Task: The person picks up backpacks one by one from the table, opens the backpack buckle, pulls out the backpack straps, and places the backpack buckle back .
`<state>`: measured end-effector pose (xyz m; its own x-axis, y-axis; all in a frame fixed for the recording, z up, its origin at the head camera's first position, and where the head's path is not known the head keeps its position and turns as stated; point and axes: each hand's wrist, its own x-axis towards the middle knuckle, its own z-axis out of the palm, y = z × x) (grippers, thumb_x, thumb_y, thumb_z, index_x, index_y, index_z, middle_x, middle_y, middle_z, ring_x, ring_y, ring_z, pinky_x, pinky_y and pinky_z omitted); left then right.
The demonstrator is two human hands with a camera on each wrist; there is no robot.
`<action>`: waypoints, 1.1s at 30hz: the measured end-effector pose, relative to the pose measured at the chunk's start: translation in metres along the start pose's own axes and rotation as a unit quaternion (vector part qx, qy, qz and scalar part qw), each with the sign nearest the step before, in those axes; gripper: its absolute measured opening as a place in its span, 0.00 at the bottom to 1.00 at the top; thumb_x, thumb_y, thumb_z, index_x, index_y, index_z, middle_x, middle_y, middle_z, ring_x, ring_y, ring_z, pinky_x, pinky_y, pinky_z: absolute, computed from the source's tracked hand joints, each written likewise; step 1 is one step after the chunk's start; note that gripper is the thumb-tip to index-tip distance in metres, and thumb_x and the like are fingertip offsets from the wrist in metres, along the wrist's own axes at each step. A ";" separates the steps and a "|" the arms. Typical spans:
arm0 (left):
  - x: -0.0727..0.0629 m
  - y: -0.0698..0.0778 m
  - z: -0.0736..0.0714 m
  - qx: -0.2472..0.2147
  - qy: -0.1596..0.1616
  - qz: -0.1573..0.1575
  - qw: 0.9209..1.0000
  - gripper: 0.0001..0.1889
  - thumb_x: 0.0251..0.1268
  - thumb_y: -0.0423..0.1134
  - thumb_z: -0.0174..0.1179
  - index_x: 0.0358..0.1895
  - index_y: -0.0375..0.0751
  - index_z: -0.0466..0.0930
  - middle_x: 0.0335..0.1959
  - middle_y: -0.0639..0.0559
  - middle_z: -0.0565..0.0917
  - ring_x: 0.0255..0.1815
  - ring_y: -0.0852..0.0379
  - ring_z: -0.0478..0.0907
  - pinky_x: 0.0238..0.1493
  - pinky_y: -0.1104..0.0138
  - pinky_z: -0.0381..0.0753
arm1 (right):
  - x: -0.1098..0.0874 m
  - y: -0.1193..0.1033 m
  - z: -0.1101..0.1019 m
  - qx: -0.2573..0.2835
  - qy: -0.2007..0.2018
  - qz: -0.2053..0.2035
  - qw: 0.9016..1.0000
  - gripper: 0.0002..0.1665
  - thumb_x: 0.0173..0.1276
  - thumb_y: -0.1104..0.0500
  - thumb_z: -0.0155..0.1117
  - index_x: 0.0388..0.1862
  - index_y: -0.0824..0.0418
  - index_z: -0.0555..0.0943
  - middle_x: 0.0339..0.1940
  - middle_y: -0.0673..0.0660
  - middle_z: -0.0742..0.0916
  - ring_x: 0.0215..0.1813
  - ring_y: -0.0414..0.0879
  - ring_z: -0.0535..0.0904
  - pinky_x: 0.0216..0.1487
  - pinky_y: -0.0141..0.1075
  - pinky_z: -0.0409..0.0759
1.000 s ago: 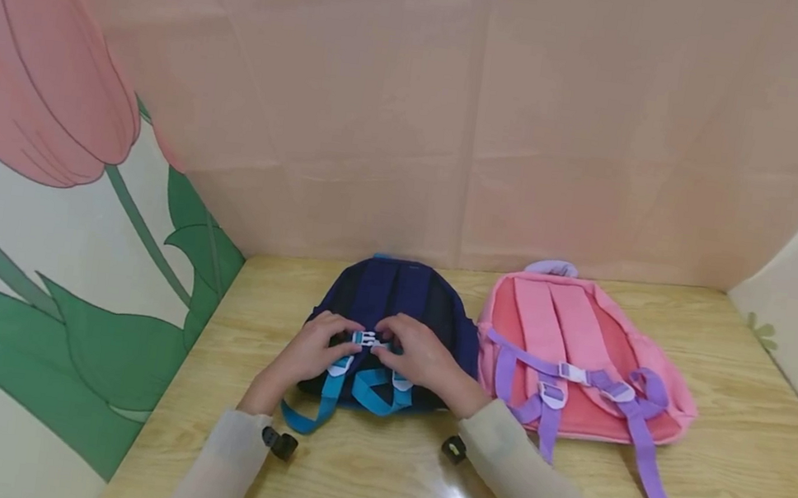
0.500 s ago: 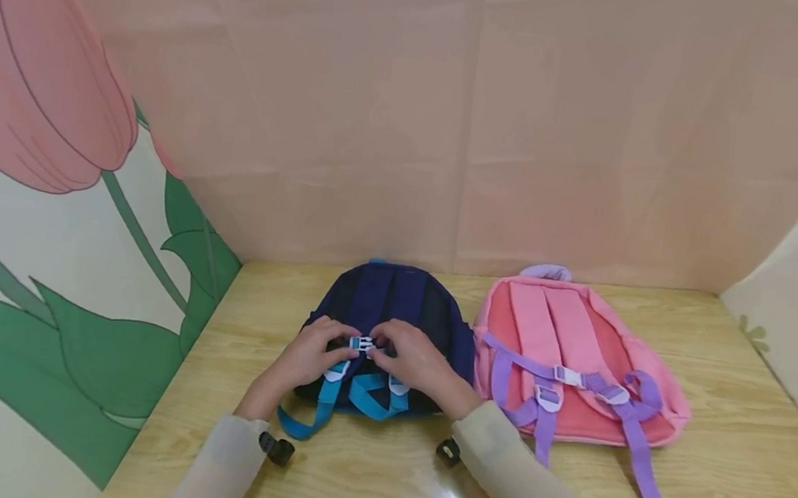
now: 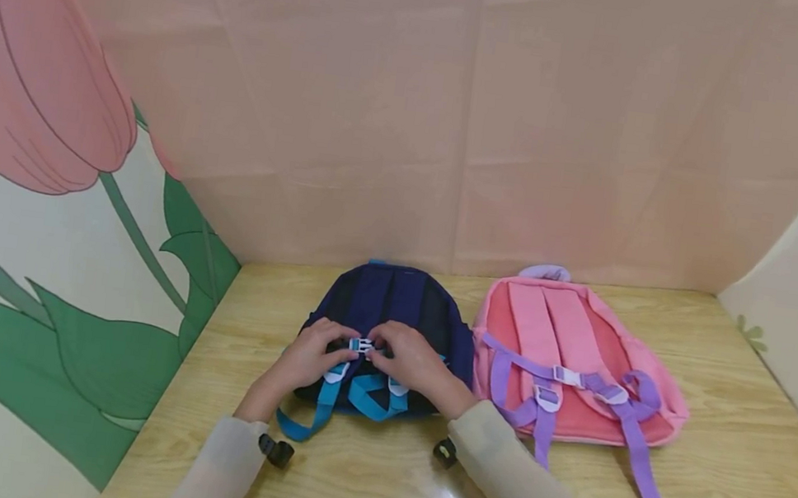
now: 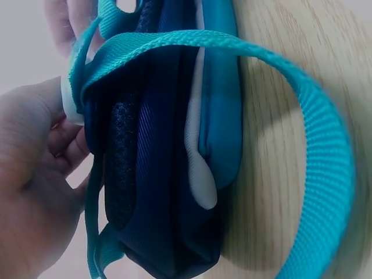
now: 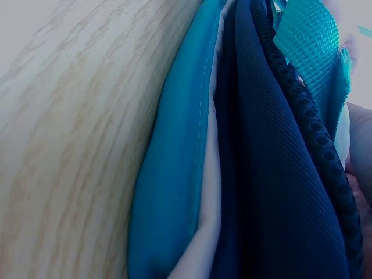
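A navy backpack (image 3: 405,293) lies back side up, its dark straps facing me. Over its lower part, my left hand (image 3: 305,355) pinches the left part of a white side-release buckle (image 3: 360,346) between thumb and fingers. From the other side, my right hand (image 3: 421,363) pinches the buckle's right part. White prongs show between the fingertips; whether they are clicked in, I cannot tell. Below hang loops of teal webbing (image 3: 326,410) with white adjusters. In the left wrist view, a teal strap (image 4: 325,145) arches over the bag's side; the right fingers are mostly hidden in the right wrist view.
A pink backpack (image 3: 592,322) with purple straps (image 3: 648,487) and a white buckle (image 3: 568,376) lies against the navy one's right side. Both bags rest on a wooden table (image 3: 194,456). A pinkish sheet (image 3: 356,111) stands behind, and a tulip-printed panel (image 3: 52,90) at the left.
My hands have drawn slightly closer together, bringing the two buckle parts nearer each other. The whole head view has shifted slightly; both backpacks stay in place.
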<state>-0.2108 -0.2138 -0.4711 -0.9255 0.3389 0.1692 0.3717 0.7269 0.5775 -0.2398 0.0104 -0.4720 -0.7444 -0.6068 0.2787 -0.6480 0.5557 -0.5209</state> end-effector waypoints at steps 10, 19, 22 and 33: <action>-0.001 -0.002 -0.002 -0.010 -0.002 0.000 1.000 0.15 0.68 0.42 0.67 0.55 0.45 0.85 0.47 0.54 0.84 0.48 0.57 0.73 0.50 0.59 0.76 | -0.001 0.001 0.003 0.004 0.010 -0.006 1.000 0.12 0.68 0.57 0.70 0.48 0.60 0.85 0.38 0.52 0.85 0.38 0.43 0.79 0.44 0.36 0.81; -0.002 0.000 -0.002 -0.011 0.007 -0.004 1.000 0.12 0.69 0.40 0.66 0.53 0.46 0.86 0.45 0.55 0.84 0.46 0.58 0.72 0.48 0.61 0.75 | 0.000 -0.002 0.003 0.016 0.005 -0.003 1.000 0.13 0.68 0.56 0.71 0.48 0.60 0.84 0.38 0.52 0.84 0.39 0.44 0.80 0.45 0.37 0.81; -0.002 0.000 -0.002 -0.007 0.014 0.001 1.000 0.12 0.69 0.40 0.66 0.53 0.46 0.86 0.46 0.55 0.84 0.47 0.58 0.73 0.49 0.61 0.76 | 0.001 -0.003 0.004 0.015 0.005 -0.005 1.000 0.13 0.68 0.56 0.71 0.48 0.61 0.84 0.38 0.52 0.84 0.39 0.44 0.80 0.44 0.37 0.81; 0.000 -0.001 0.000 -0.007 0.027 0.017 0.999 0.12 0.69 0.40 0.66 0.53 0.45 0.86 0.48 0.54 0.85 0.47 0.58 0.73 0.49 0.60 0.76 | 0.004 -0.003 0.004 0.020 0.004 -0.011 1.000 0.13 0.69 0.57 0.70 0.49 0.61 0.84 0.38 0.52 0.83 0.39 0.43 0.78 0.43 0.36 0.80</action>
<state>-0.2107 -0.2146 -0.4716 -0.9154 0.3301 0.2304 0.4015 0.7079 0.5811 -0.2400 0.0043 -0.4724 -0.7317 -0.6136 0.2969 -0.6573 0.5197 -0.5457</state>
